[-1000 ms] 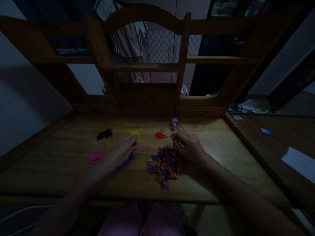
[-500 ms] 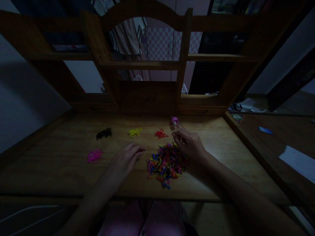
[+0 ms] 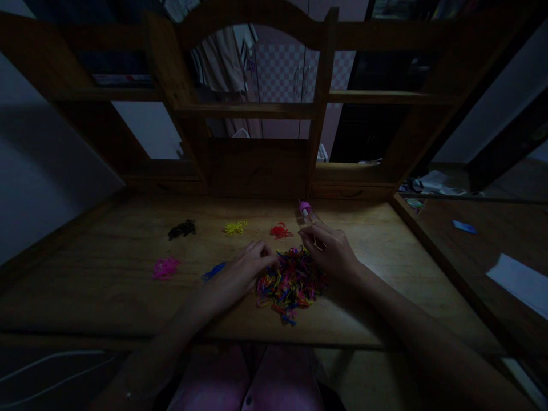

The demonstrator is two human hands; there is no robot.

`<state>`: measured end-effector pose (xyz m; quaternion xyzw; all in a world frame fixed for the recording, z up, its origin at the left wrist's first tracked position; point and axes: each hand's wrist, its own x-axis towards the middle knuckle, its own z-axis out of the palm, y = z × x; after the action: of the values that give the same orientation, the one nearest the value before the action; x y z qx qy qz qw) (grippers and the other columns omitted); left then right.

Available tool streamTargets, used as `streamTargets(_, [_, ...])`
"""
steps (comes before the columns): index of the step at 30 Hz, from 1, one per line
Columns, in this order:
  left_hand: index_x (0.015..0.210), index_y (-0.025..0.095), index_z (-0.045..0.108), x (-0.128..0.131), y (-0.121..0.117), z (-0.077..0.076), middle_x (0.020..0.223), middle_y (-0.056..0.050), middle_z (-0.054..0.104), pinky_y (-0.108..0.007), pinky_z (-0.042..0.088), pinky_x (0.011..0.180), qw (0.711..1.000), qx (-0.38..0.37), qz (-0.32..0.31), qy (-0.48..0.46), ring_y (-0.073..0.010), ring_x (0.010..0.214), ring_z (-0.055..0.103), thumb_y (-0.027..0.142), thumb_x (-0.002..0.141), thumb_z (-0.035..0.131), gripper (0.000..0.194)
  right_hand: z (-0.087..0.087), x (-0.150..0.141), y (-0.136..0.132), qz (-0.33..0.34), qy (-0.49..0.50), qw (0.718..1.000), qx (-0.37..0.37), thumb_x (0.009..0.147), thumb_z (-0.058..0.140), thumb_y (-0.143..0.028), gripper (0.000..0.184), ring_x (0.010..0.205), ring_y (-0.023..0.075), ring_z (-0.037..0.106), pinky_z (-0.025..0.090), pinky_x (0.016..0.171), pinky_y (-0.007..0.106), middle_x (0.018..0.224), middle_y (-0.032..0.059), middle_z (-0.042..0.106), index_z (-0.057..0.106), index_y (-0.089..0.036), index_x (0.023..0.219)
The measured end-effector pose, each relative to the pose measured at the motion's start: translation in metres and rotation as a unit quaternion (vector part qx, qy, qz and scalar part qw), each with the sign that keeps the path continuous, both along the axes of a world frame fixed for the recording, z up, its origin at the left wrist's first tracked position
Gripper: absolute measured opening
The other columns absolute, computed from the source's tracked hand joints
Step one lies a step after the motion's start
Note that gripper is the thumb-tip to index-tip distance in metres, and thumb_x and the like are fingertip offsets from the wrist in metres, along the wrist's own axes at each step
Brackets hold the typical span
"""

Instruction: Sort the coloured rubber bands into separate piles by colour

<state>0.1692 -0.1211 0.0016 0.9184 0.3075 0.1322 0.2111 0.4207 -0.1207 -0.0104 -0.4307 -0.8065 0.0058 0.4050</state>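
Observation:
A heap of mixed-colour small rubber bands (image 3: 293, 285) lies on the wooden desk in front of me. At its upper left edge, my left hand (image 3: 252, 262) is curled with thumb and fingertips together; what they pinch, if anything, is hidden. My right hand (image 3: 329, 248) rests at the heap's upper right, fingers closed, a thin pale rubber band (image 3: 318, 245) showing by them. Sorted bands lie in small piles: blue bands (image 3: 213, 271) beside my left wrist, red bands (image 3: 280, 230), yellow bands (image 3: 235, 228), black bands (image 3: 182, 229) and pink bands (image 3: 165, 267).
A clear bottle with a pink cap (image 3: 305, 208) is just beyond my right hand. The wooden shelf unit (image 3: 257, 165) closes off the back of the desk. On the side surface at right lie a blue card (image 3: 464, 227) and white paper (image 3: 520, 285).
My left hand has moved right, from over the blue pile to the mixed heap, its fingers closing there. The blue bands show again beside the wrist. My right hand has hardly moved.

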Motion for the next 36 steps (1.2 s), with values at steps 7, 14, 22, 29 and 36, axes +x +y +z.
streamTargets(7, [0.105, 0.022, 0.059, 0.005, 0.001, 0.021, 0.109, -0.006, 0.051, -0.033, 0.041, 0.088, 0.999, -0.025, -0.02, 0.033, -0.0209, 0.102, 0.047, 0.011, 0.091, 0.045, 0.023, 0.0, 0.0, 0.001, 0.002, -0.003, 1.0, 0.001, 0.093, 0.053, -0.018, 0.009, 0.062, 0.0128, 0.049, 0.038, 0.056, 0.025, 0.075, 0.0029, 0.058, 0.061, -0.019, 0.089])
streamTargets(14, [0.099, 0.02, 0.053, 0.0, 0.001, 0.023, 0.104, -0.004, 0.052, -0.03, 0.042, 0.086, 0.999, -0.041, -0.012, 0.018, -0.018, 0.096, 0.049, 0.011, 0.094, 0.038, 0.018, -0.003, 0.0, 0.0, 0.002, 0.009, 1.0, -0.008, 0.092, 0.053, -0.017, 0.009, 0.063, 0.0126, 0.05, 0.039, 0.058, 0.026, 0.078, 0.0031, 0.06, 0.06, -0.019, 0.087])
streamTargets(22, [0.103, 0.021, 0.058, 0.003, 0.007, 0.02, 0.1, -0.004, 0.055, -0.032, 0.045, 0.085, 0.999, -0.037, -0.031, 0.0, -0.0187, 0.093, 0.051, 0.017, 0.095, 0.043, 0.017, -0.001, 0.0, -0.001, 0.004, 0.001, 1.0, -0.025, 0.093, 0.051, -0.017, 0.011, 0.062, 0.0124, 0.049, 0.037, 0.057, 0.026, 0.079, 0.0038, 0.06, 0.06, -0.019, 0.089])
streamTargets(29, [0.105, 0.022, 0.057, 0.0, 0.007, 0.008, 0.106, -0.005, 0.054, -0.032, 0.044, 0.09, 0.998, -0.048, -0.012, -0.026, -0.018, 0.1, 0.052, 0.02, 0.1, 0.036, 0.022, 0.0, 0.0, -0.002, 0.005, 0.002, 1.0, -0.023, 0.092, 0.051, -0.016, 0.01, 0.061, 0.0116, 0.049, 0.036, 0.057, 0.027, 0.079, 0.003, 0.061, 0.061, -0.019, 0.089])
streamTargets(36, [0.099, 0.021, 0.058, 0.003, 0.0, 0.016, 0.102, -0.004, 0.055, -0.031, 0.046, 0.09, 0.994, -0.079, 0.045, -0.064, -0.0173, 0.098, 0.055, 0.02, 0.099, 0.036, 0.023, 0.002, -0.007, -0.005, 0.048, -0.031, 0.998, -0.024, 0.094, 0.052, -0.02, 0.012, 0.07, 0.0144, 0.055, 0.043, 0.066, 0.028, 0.077, 0.0032, 0.062, 0.063, -0.019, 0.089])
